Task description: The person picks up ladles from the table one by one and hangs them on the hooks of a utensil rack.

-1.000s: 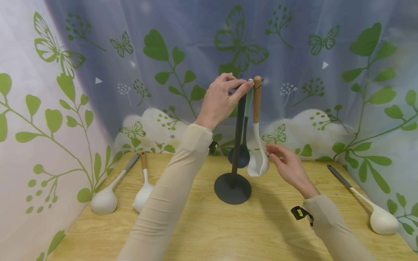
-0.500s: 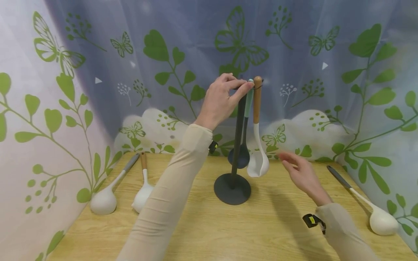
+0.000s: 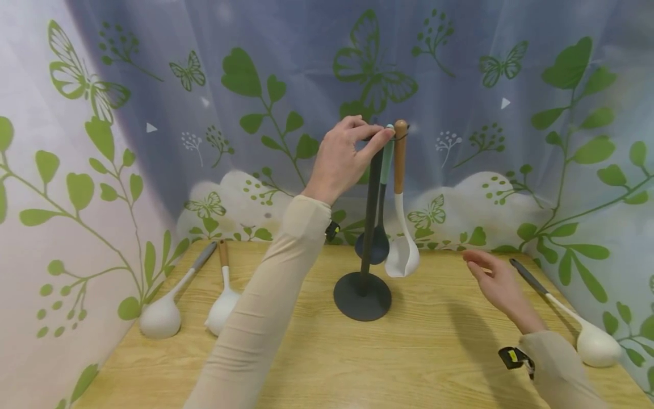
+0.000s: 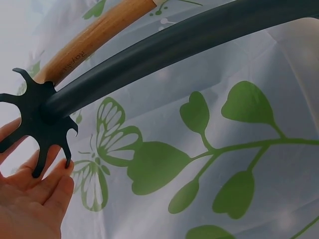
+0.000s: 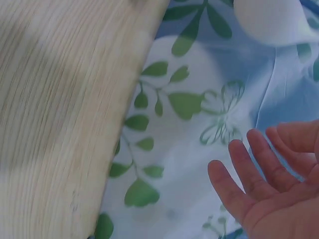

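Observation:
A dark grey utensil stand (image 3: 374, 187) rises from a round base (image 3: 362, 296), with a hook wheel (image 4: 36, 112) at its top. My left hand (image 3: 341, 154) grips that wheel, fingers among the hooks in the left wrist view. From the hooks hang a white ladle (image 3: 401, 250) with a wooden handle and a dark ladle (image 3: 380, 245) with a mint-green handle, partly behind the pole. My right hand (image 3: 503, 287) hovers over the table to the right, holding nothing, fingers loosely bent. The right wrist view shows the hanging white ladle's bowl (image 5: 271, 20) well apart from this hand (image 5: 279, 199).
On the wooden table (image 3: 317, 363) lie a white ladle with a grey handle (image 3: 160, 315) at left, a white wooden-handled ladle (image 3: 219, 309) partly behind my left sleeve, and another grey-handled white ladle (image 3: 598, 343) at far right. A patterned curtain (image 3: 296, 57) stands behind.
My right hand has drawn away from the hanging white ladle, moving right and toward me. The left hand stays on the stand's top, and the hanging ladles keep their places.

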Demonstrator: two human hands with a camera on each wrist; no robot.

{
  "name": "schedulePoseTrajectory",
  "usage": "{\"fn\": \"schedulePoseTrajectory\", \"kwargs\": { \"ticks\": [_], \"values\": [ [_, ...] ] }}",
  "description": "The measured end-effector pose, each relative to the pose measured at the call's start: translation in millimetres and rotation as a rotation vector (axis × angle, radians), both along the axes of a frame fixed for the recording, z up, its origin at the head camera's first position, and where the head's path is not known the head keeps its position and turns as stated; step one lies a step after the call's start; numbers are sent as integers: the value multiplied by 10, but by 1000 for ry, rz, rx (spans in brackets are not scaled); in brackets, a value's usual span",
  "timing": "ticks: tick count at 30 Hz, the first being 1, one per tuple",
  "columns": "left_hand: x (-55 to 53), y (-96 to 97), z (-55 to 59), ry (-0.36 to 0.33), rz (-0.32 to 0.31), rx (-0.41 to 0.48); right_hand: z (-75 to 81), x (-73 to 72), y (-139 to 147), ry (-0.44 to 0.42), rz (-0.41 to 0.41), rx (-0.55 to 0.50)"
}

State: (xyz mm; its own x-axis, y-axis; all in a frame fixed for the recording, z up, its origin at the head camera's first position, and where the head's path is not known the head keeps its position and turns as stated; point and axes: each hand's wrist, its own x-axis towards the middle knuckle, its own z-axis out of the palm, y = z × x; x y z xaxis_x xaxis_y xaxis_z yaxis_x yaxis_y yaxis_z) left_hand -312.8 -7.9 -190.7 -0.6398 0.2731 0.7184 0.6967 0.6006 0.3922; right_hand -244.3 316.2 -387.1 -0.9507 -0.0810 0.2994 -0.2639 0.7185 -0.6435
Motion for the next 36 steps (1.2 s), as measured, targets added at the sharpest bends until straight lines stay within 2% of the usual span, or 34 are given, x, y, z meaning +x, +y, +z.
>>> {"fn": "schedulePoseTrajectory", "kwargs": {
  "ticks": [7,13,15,23,32,36],
  "values": [
    [-5,-3,-20,-2,-9,10,-20,65,271,-30,-107,115],
    [-7,1,-27,5,-9,17,-91,99,504,11,-184,236],
    [-11,-1,-29,11,-10,20,-118,119,589,0,-195,278],
    [-12,-11,-21,2,-17,17,-179,196,949,-160,-199,364],
    [-19,-13,-29,-5,-25,24,-305,196,1286,-248,-209,441],
    [-25,-10,-14,-13,-21,14,-354,196,1427,-348,-241,459]
  ]
}}
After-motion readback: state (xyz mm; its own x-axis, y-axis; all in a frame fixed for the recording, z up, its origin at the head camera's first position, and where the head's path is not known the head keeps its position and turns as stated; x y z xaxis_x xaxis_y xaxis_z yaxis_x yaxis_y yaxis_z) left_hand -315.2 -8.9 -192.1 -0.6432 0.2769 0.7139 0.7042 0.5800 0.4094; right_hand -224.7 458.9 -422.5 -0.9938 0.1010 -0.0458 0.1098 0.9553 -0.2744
